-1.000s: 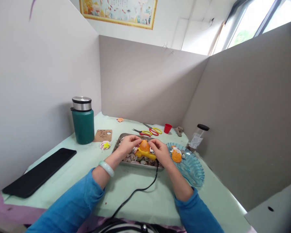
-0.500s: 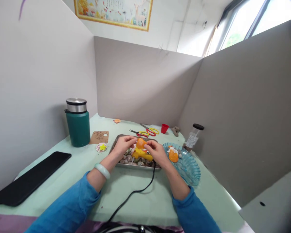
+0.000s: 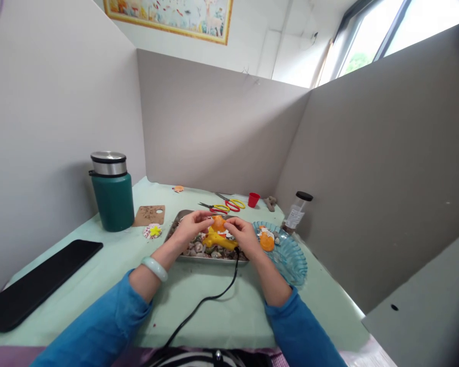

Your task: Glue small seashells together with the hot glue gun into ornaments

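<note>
The left hand (image 3: 189, 228) and the right hand (image 3: 245, 235) both pinch a small orange piece (image 3: 218, 223) between thumb and fingertips, one from each side. They hold it just above a yellow glue gun (image 3: 217, 240), which lies on the pebbles in a metal tray (image 3: 208, 258). To the right stands a blue glass dish (image 3: 295, 260), and beyond it a jar (image 3: 295, 212); the writing on the jar's white label is too small to read, as is that on the framed picture (image 3: 168, 18).

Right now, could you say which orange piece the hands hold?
The orange piece over the tray, between left hand and right hand; the second piece lies in the blue dish.
</note>
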Motion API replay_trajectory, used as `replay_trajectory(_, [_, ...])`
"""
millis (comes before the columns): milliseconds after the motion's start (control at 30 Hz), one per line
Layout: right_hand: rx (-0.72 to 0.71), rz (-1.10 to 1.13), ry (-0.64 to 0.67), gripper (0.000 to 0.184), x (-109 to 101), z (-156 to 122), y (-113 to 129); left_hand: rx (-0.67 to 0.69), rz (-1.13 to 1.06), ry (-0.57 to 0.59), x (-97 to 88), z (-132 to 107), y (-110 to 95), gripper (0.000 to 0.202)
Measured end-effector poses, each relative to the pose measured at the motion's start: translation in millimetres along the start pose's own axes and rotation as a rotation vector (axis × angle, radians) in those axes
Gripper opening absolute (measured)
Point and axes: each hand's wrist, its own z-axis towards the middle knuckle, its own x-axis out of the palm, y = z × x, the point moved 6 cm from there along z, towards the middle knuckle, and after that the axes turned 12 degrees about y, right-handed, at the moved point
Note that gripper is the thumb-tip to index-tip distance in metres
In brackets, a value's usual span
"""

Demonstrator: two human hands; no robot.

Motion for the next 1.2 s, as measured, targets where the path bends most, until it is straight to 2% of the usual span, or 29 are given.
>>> replay_trajectory(167, [0.018, 0.109, -0.014, 0.026, -2, -2, 1, -0.031, 0.000, 0.062, 6.6, -2, -1, 0.041])
replay_trajectory(333, [-0.002, 0.051, -0.032, 0.030, 0, -1, 2, -0.029, -0.034, 0.067, 8.6, -3, -4, 0.039])
replay_trajectory(433, [-0.044, -0.069, -0.061, 0.034, 2, -3, 6, -0.033, -0.046, 0.028, 5.9, -3, -3, 0.039])
replay_trajectory(567, [-0.158, -0.381, -0.150, 0.028, 4, -11, 21, -0.046, -0.079, 0.011, 3.1, -1, 1, 0.038])
replay_trajectory(633, [-0.206, -0.454, -0.169, 0.026, 5, -13, 26, -0.049, -0.100, 0.016, 2.2, -1, 4, 0.038])
replay_trajectory(700, [-0.202, -0.421, -0.184, 0.024, 3, -13, 25, -0.050, -0.113, 0.018, 1.2, -1, 5, 0.038])
replay_trajectory(800, [-0.106, -0.234, -0.189, 0.023, -2, -8, 12, -0.067, -0.103, 0.017, 0.1, -1, 8, 0.037])
replay_trajectory(967, [0.018, 0.006, -0.112, 0.025, -2, 1, -8, -0.104, -0.069, 0.018, -0.6, 0, 10, 0.038])
replay_trajectory(1200, [-0.002, -0.069, -0.140, 0.023, -1, -1, -6, -0.099, -0.053, 0.025, 0.1, -1, 6, 0.041])
